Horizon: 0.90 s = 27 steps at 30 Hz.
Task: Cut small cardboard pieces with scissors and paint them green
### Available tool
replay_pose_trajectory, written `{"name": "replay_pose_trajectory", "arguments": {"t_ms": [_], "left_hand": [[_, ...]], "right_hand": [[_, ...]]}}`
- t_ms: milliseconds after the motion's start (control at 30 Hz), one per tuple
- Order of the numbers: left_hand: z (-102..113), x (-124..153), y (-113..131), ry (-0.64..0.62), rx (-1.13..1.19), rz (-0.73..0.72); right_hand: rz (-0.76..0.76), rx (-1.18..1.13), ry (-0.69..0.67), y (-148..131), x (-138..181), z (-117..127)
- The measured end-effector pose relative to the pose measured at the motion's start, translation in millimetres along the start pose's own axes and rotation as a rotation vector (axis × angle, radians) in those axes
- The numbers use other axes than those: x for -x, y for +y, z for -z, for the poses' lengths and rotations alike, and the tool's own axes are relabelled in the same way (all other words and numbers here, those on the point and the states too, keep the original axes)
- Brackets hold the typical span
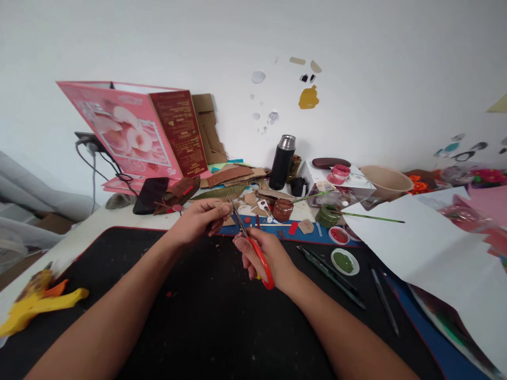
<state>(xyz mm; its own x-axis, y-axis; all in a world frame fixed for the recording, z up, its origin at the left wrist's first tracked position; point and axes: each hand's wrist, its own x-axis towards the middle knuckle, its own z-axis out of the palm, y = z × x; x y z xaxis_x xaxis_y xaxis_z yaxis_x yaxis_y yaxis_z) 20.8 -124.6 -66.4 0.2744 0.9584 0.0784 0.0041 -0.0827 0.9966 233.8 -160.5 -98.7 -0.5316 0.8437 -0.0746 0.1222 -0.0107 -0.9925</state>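
Observation:
My right hand (266, 258) grips red-handled scissors (253, 248) over the black mat (198, 316), blades pointing up and away. My left hand (198, 219) is closed in a pinch on a small brown piece of cardboard (222, 207), held right at the scissor blades. Both forearms reach in from the bottom of the view.
A yellow glue gun (39, 303) lies at the left edge. Pink boxes (130, 132), cardboard scraps, a black flask (282, 161), paint jars (328, 215), lids of red and green paint (344, 261), brushes (330, 272), a beige bowl (386, 182) and large white paper (428, 253) crowd the back and right.

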Motion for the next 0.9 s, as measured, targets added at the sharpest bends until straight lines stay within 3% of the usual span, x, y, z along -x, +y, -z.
{"name": "replay_pose_trajectory", "arguments": {"t_ms": [567,900], "left_hand": [[6.2,-1.2,-9.4,-0.022,-0.048,0.003],[3.3,-2.8,-5.3,0.007,0.049,0.067]], "right_hand": [[-0.019,0.071,0.016,3.4,-0.9,3.2],[-0.009,0.177,0.021,1.7,-2.0,7.1]]}}
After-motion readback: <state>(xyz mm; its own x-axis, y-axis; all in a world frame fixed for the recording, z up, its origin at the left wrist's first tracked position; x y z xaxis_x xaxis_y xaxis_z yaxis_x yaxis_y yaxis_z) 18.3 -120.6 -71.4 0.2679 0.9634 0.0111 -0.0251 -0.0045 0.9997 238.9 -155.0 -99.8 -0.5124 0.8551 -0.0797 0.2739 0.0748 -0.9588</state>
